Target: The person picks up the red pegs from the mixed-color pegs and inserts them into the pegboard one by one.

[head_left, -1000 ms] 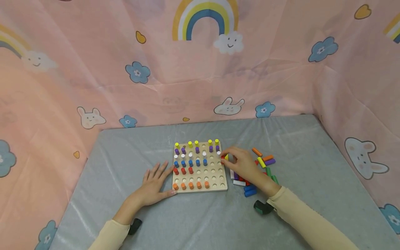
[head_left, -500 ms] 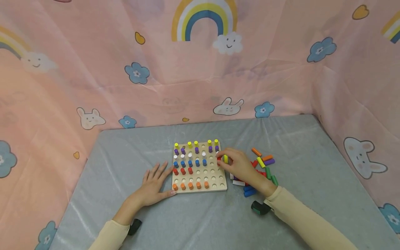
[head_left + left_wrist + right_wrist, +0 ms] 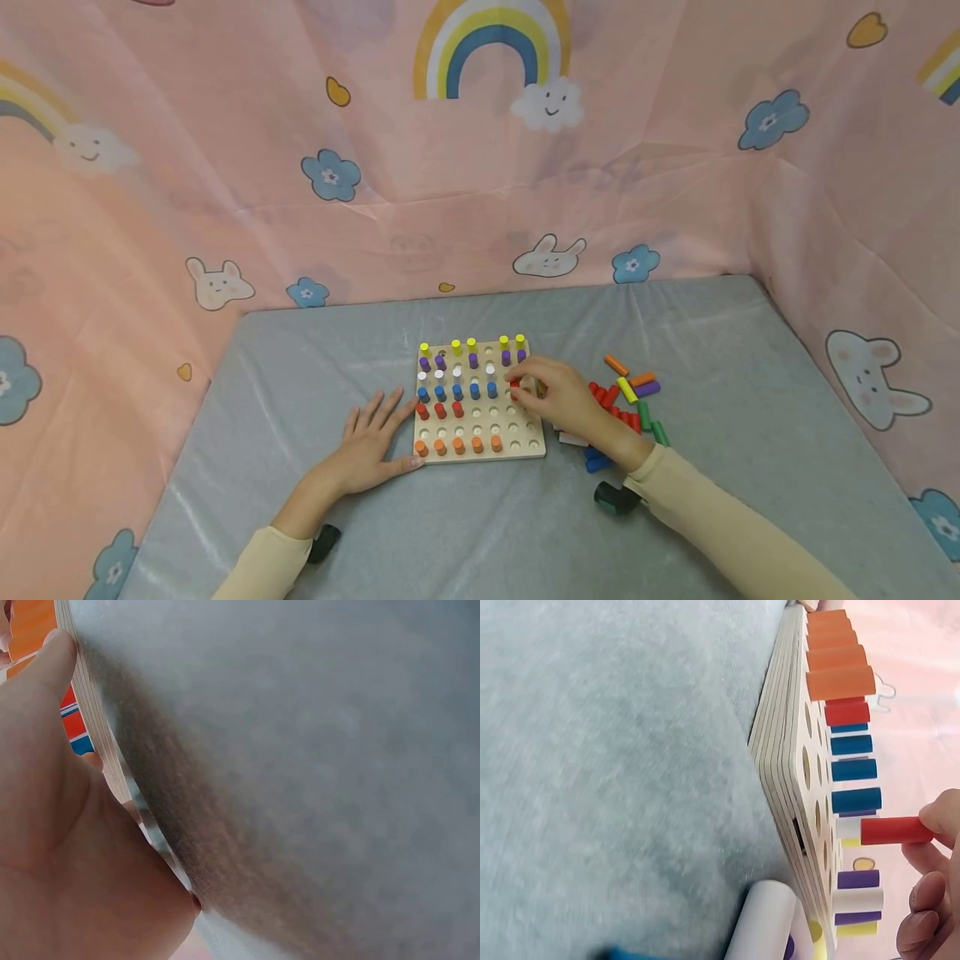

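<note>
A pale wooden peg board [image 3: 485,422] lies on the grey table, with rows of yellow, purple, white, blue, red and orange pegs standing in its holes. My right hand [image 3: 562,396] is over the board's right part, pinching a red peg [image 3: 896,830] between thumb and fingertip. In the right wrist view that peg is held up above the holes, beyond the row of blue pegs [image 3: 856,799]. My left hand [image 3: 363,454] lies with its fingers spread at the board's left edge, thumb at the near corner. The left wrist view shows the thumb [image 3: 56,664] against the board's side.
Loose pegs lie in a heap right of the board: red pegs [image 3: 606,396], green [image 3: 645,415], blue [image 3: 597,463], an orange one [image 3: 617,365] and a purple one [image 3: 647,388]. My right forearm partly covers the heap. A pink patterned cloth [image 3: 450,208] hangs behind the table.
My right hand has moved left with the red peg, from the board's right edge to over its holes. More of the red pegs in the heap now show. My left hand has stayed still.
</note>
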Motion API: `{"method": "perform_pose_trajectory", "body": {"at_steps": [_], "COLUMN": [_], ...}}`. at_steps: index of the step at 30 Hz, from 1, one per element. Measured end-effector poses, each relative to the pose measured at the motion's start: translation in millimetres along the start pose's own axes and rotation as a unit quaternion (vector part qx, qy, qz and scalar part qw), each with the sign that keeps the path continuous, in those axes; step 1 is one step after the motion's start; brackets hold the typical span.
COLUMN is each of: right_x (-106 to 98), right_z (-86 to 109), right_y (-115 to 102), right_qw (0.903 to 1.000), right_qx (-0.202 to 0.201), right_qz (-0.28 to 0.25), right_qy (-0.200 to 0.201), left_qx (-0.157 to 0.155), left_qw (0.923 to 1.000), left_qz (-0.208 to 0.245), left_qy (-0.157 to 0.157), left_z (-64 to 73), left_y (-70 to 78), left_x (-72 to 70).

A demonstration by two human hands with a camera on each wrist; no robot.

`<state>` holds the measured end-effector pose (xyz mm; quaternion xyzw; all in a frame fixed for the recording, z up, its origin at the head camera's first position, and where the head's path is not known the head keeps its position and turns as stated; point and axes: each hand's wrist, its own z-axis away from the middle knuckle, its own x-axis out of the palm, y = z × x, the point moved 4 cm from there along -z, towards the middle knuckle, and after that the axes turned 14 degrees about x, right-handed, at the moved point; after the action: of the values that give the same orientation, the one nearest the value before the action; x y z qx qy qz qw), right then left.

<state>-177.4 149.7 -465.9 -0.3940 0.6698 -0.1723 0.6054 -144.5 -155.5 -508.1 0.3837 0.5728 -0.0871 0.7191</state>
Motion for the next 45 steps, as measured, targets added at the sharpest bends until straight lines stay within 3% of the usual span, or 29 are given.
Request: {"method": "perform_pose_trajectory", "body": {"at_steps": [9, 45], "right_x": [7.6, 34.0], "right_z": [-0.9, -5.1], "right_y": [-4.4, -19.5], "right_qw": [0.9998, 0.9992], "right_qx": [-0.011, -0.037], "right_qz": [-0.010, 0.009], "right_qy": [-0.010, -0.014], "left_qx": [-0.013, -0.015], "left_qw": [0.9996, 0.9995], "left_qz": [-0.014, -0.011], "left_qy": [-0.021, -0.027], "left_z": [-1.6, -1.0], "left_y": [3.3, 1.6], "left_x": [-2.5, -1.3]}}
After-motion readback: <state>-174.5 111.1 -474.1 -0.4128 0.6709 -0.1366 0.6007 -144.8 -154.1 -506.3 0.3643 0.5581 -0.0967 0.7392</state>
